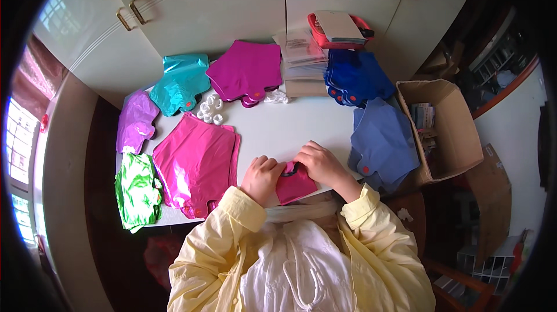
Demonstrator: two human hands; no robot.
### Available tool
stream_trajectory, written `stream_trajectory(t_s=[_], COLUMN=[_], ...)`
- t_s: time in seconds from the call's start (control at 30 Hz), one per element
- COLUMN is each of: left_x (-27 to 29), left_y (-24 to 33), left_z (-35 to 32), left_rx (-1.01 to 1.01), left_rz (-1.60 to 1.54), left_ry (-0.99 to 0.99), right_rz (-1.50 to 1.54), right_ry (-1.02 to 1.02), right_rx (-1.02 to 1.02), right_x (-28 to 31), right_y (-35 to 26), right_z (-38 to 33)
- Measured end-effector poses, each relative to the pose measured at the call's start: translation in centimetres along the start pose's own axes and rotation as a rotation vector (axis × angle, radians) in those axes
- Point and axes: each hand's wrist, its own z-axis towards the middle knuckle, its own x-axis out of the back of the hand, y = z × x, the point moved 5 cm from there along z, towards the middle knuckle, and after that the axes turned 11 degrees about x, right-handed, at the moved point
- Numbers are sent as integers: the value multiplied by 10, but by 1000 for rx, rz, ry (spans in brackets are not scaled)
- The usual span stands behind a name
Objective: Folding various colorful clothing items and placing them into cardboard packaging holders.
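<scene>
Gripping from both sides, the left hand (262, 177) and right hand (322, 164) close their fingers on a small magenta foil piece (294, 185) at the near table edge, lower centre of frame. Just left lies a pink foil stack (194, 164), with a green foil piece (137, 190) at lower left. Further out: purple foil (136, 120), teal foil (181, 83), a magenta stack (246, 71) up top, white plastic rings (210, 109), blue foil stacks (380, 141) right, beside a cardboard box (458, 132).
</scene>
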Motion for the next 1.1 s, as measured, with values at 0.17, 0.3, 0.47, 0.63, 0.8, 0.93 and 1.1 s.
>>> stream_trajectory(t_s=[0.17,0.3,0.47,0.63,0.8,0.93,1.1], left_x=[11,2,1,3,1,3,2], left_y=[7,-13,-24,6,13,14,14], left_z=[-10,-12,-9,-11,-12,-13,-20], left_rx=[-22,119,323,-79,-113,-109,-190], left_rz=[117,11,-225,178,248,257,329], left_ry=[19,1,-23,50,38,62,67], right_rz=[-64,-85,-112,-181,-365,-409,-382], right_ry=[29,40,54,5,45,52,101], right_rx=[69,85,119,116,45,31,53], right_x=[2,1,0,0,10,-2,-8], right_y=[-4,-4,-1,-3,-37,-41,-38], right_z=[1,3,6,8,14,2,-7])
